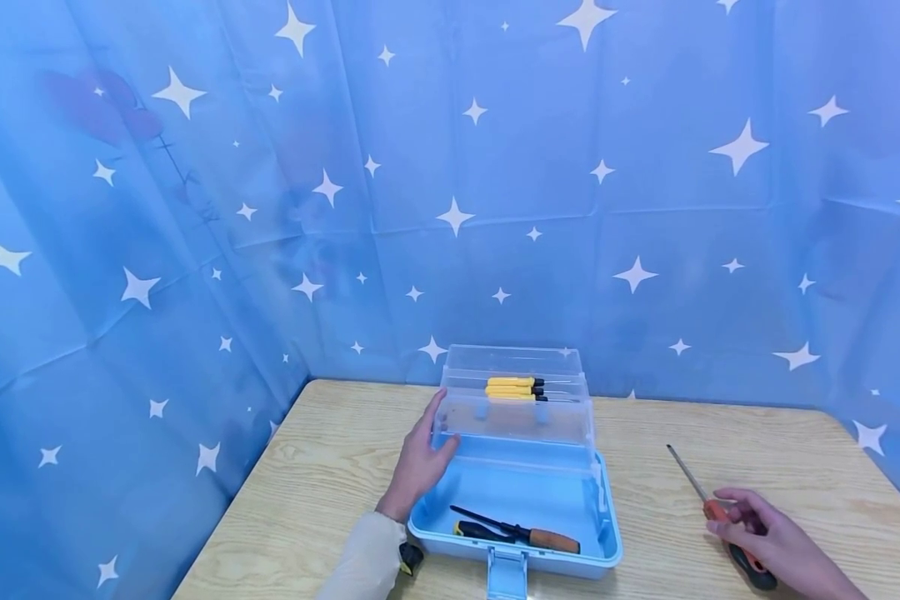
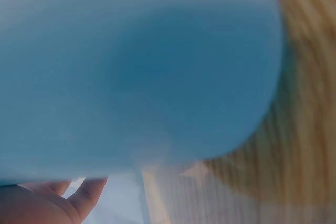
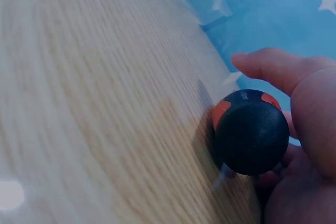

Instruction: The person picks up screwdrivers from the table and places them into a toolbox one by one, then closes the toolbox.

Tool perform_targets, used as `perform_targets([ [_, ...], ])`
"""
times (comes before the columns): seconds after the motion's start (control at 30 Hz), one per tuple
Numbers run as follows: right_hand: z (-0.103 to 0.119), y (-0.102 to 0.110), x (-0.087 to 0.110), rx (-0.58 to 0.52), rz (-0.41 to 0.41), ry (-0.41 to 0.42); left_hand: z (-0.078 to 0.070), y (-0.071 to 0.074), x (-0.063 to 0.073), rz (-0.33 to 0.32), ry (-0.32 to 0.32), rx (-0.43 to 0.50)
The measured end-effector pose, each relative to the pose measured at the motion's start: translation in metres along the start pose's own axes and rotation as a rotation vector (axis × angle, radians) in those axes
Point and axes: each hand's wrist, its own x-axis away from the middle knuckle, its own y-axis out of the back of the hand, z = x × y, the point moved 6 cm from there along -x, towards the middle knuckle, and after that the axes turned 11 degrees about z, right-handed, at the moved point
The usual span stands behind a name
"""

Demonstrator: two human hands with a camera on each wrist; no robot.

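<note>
A light blue toolbox (image 1: 506, 546) stands open on the table, its clear lid (image 1: 513, 360) raised at the back. My left hand (image 1: 420, 467) rests at the toolbox's left side, fingers extended along the clear tray's edge and thumb on the near side. In the left wrist view the toolbox wall (image 2: 157, 77) fills most of the picture, with part of the hand below. To the right, my right hand (image 1: 765, 533) grips a screwdriver (image 1: 720, 512) by its orange and black handle, low over the table. Its blade points away and left. The right wrist view shows the black handle end (image 3: 252, 137).
Several yellow-handled small screwdrivers (image 1: 512, 389) lie in the clear upper tray. In the toolbox base are a brown-handled screwdriver (image 1: 555, 541) and a black-and-yellow handled tool (image 1: 483, 532). A small black-and-yellow object (image 1: 410, 558) is beside the left sleeve. A star-patterned curtain (image 1: 450, 167) hangs behind the table.
</note>
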Motion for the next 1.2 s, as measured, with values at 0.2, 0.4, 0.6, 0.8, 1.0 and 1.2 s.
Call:
perform_targets([
  [0.2, 0.0019, -0.0019, 0.0007, 0.059, -0.041, 0.036, 0.0011, -0.0003, -0.0004, 0.007, 0.012, 0.007],
  [0.4, 0.0038, -0.0031, 0.0022, 0.095, -0.076, 0.073, 0.0010, 0.0000, -0.0004, 0.007, 0.024, 0.005],
  [0.6, 0.0049, -0.0038, 0.0036, 0.127, -0.133, 0.094, 0.0016, 0.0002, -0.0005, 0.005, 0.028, 0.005],
  [0.8, 0.0048, -0.0036, 0.0038, 0.175, -0.182, 0.090, 0.0000, 0.0008, -0.0004, 0.002, 0.011, 0.016],
  [1.0, 0.0049, -0.0020, 0.0054, 0.166, -0.199, 0.091, -0.0007, 0.0004, -0.0003, 0.002, 0.020, 0.030],
  [1.2, 0.0067, -0.0024, 0.0093, 0.192, -0.243, 0.131, 0.0024, -0.0010, 0.0000, -0.001, 0.035, 0.022],
])
